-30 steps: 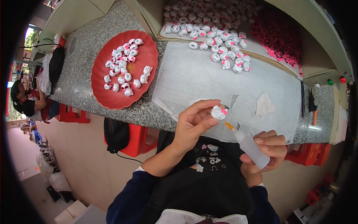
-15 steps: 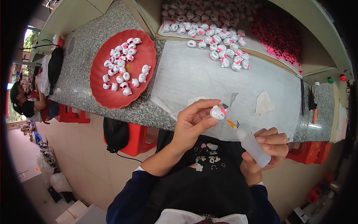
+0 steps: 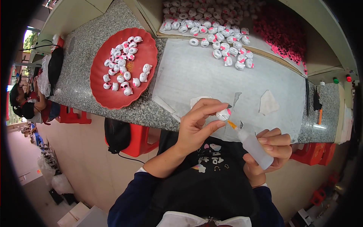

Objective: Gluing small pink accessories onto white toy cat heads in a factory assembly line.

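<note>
Between the thumb and fingers of my left hand (image 3: 191, 132) is a small white cat-head piece (image 3: 223, 115) with a pink bow. My right hand (image 3: 275, 151) is wrapped round a translucent squeeze bottle (image 3: 258, 150), tilted up toward the left. The bottle's thin orange nozzle (image 3: 232, 124) reaches the lower right side of the cat head; whether it touches, I cannot tell. A red scalloped plate (image 3: 102, 92) to the left holds several more such heads. Beyond my hands, several loose cat heads (image 3: 239, 65) lie at the far edge of a white sheet (image 3: 185, 75).
A shelf at the back bears a heap of white heads (image 3: 204, 19) and a pile of small pink parts (image 3: 281, 36). Paper scraps (image 3: 268, 103) lie on the sheet. A red stool (image 3: 138, 142) stands below the speckled counter (image 3: 81, 89). Another person (image 3: 34, 100) sits far left.
My left hand has turned the cat head, so its printed face no longer shows, and raised it slightly to the right. The bottle has shifted a little left, bringing its nozzle up to the head.
</note>
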{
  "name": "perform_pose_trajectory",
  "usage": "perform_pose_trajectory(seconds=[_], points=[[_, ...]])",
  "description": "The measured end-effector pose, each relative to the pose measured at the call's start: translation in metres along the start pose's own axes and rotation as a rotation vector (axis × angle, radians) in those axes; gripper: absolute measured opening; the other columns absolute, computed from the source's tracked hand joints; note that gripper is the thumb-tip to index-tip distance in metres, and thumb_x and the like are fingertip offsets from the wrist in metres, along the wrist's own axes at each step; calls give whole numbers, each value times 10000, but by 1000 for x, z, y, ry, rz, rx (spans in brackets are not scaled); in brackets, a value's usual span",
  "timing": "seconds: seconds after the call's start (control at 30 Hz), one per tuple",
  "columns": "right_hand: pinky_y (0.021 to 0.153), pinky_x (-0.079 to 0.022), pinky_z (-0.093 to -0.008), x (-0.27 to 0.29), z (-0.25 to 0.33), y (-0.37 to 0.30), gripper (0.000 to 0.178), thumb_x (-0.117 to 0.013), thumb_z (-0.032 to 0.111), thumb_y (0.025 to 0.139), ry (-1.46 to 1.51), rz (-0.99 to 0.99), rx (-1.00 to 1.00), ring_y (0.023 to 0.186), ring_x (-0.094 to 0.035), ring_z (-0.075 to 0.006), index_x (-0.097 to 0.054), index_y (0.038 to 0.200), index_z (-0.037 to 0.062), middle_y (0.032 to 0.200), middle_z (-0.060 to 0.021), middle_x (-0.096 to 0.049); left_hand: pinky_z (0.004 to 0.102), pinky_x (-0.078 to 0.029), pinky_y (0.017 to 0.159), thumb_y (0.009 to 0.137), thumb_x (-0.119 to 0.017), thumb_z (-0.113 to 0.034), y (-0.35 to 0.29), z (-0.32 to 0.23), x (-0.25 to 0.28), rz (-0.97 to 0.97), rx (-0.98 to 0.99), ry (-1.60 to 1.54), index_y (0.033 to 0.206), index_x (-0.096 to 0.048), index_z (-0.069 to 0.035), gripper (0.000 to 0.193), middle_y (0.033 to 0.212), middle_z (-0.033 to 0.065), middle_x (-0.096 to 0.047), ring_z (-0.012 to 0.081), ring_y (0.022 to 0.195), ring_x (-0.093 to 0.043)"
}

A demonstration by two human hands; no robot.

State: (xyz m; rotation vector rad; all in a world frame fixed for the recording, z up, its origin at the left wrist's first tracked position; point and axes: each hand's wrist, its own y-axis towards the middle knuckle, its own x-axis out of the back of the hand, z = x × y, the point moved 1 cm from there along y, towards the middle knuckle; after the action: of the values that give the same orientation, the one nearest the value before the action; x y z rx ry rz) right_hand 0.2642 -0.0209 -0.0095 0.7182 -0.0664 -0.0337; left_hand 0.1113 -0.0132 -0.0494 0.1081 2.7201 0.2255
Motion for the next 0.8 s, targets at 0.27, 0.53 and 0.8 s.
perform_pose_trajectory(seconds=[0.27, 0.53, 0.8], points=[[462, -367, -199, 6, -1, 1, 406, -740, 186, 563, -18, -20, -37, 570, -422, -114, -425, 797, 84, 731, -35, -436, 302, -363, 814, 685, -549, 79, 1, 0, 0, 21, -74, 154, 1000, -505, 49, 320, 993, 140, -459, 202, 943, -454], [539, -454, -257, 31, -31, 14, 296, -617, 47, 613, 173, 12, -328, 638, -489, -163, -407, 819, 26, 825, -102, -437, 287, -380, 797, 716, -544, 2, 6, 0, 18, -95, -27, -99, 1047, -468, 8, 339, 1020, 137, -468, 194, 927, -472], [549, -455, -262, 66, -151, 97, 239, -539, 55, 701, -164, 86, -543, 722, -531, -169, -476, 929, 21, 791, -56, -488, 297, -402, 793, 730, -531, 2, 12, -9, 23, -198, 43, -248, 1103, -433, -2, 386, 1021, 104, -477, 170, 909, -486]])
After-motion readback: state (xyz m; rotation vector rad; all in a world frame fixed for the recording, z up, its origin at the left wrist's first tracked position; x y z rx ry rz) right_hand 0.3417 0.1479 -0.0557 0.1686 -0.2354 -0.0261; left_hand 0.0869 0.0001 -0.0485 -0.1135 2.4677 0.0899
